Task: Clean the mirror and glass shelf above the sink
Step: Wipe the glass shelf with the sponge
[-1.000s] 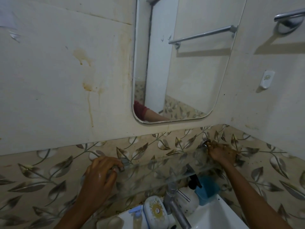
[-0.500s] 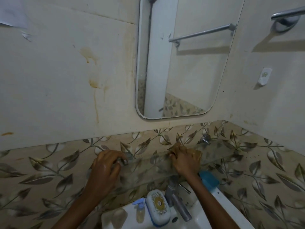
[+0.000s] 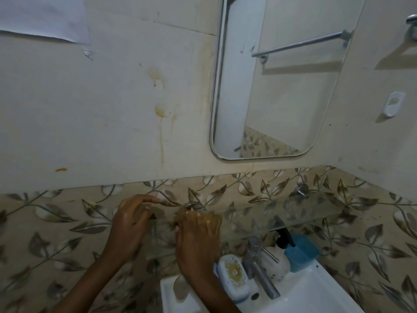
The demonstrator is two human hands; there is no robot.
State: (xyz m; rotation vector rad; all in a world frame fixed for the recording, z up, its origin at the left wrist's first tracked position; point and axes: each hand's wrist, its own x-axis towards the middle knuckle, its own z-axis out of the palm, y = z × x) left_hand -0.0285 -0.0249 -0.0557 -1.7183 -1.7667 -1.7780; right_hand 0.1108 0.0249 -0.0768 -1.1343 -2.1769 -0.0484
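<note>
A rounded mirror [image 3: 282, 91] hangs on the pale wall at upper right. Below it a clear glass shelf [image 3: 282, 216] runs along the leaf-patterned tiles, held by metal brackets [image 3: 302, 191]. My right hand [image 3: 197, 236] presses a brown cloth [image 3: 215, 222] flat on the shelf near its left end. My left hand [image 3: 130, 224] grips the shelf's left edge, fingers curled over it beside the left bracket [image 3: 191, 205].
Under the shelf sits a white sink [image 3: 316, 290] with a metal tap [image 3: 259, 269], a white soap box [image 3: 232, 274], a white pump bottle [image 3: 278, 258] and a blue container [image 3: 301, 253]. A towel rail [image 3: 411, 24] and a white hook [image 3: 234, 106] are on the right wall.
My right hand slid the cloth along the shelf from its right end to the left end, close to my left hand. The view shifted left.
</note>
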